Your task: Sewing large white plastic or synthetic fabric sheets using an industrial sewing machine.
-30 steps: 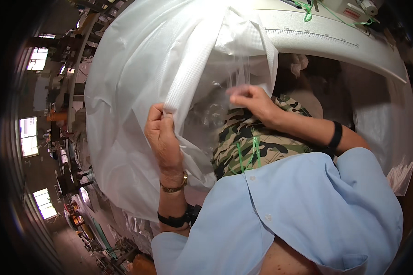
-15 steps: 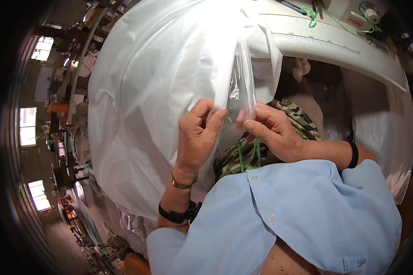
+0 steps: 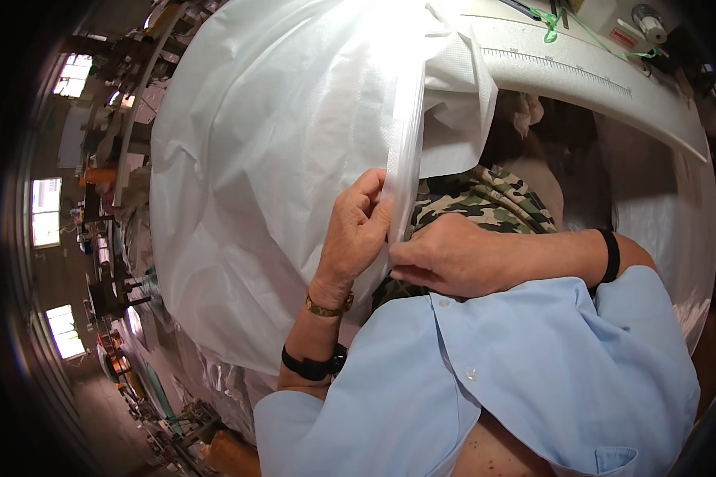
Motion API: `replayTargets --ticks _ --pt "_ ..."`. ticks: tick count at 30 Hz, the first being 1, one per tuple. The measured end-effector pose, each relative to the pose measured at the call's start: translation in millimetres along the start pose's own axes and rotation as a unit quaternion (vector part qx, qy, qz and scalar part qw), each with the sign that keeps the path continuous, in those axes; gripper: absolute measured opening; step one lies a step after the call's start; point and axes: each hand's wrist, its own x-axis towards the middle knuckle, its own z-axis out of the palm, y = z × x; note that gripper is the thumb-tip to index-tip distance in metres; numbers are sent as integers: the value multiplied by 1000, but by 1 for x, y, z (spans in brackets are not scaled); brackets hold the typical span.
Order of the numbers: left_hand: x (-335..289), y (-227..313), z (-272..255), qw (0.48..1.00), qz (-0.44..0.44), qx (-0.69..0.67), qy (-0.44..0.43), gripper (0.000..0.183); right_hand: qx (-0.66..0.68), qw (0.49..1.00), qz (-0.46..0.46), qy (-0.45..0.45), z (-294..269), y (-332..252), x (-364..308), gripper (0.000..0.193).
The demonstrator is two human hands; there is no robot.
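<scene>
A big sheet of white, finely dimpled fabric (image 3: 247,175) spreads from the table down over my lap. Along its right edge runs a strip of clear plastic film (image 3: 406,151), lying against the fabric border. My left hand (image 3: 356,226) pinches that border between thumb and fingers. Just below and to the right, my right hand (image 3: 441,253) is closed at the lower end of the strip, its fingertips turned toward the fabric edge. What exactly lies between the right fingertips is partly hidden.
A white table edge with a ruler scale (image 3: 565,65) curves across the upper right. Green ties (image 3: 550,25) and a round grey knob (image 3: 649,22) are at the back right. Camouflage cloth (image 3: 485,199) covers my lap. Cluttered workshop equipment stands at the far left.
My right hand has moved left and down, bringing the plastic strip from beside the fabric onto its edge. My left hand has shifted only slightly.
</scene>
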Motion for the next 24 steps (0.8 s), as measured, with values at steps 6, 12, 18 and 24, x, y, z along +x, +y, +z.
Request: replayTargets --ticks 6,12,18,24 --pt "4 0 0 997 -40 -64 24 23 -153 983 -29 -97 3 -4 9 18" --pt "13 -4 0 996 -78 -21 27 22 -203 963 -176 -17 -2 5 9 18" --pt "11 -5 0 986 -50 -150 50 15 304 902 219 217 -10 31 2 20" --pt "10 -1 2 970 -58 -230 61 18 483 847 154 157 13 57 12 24"
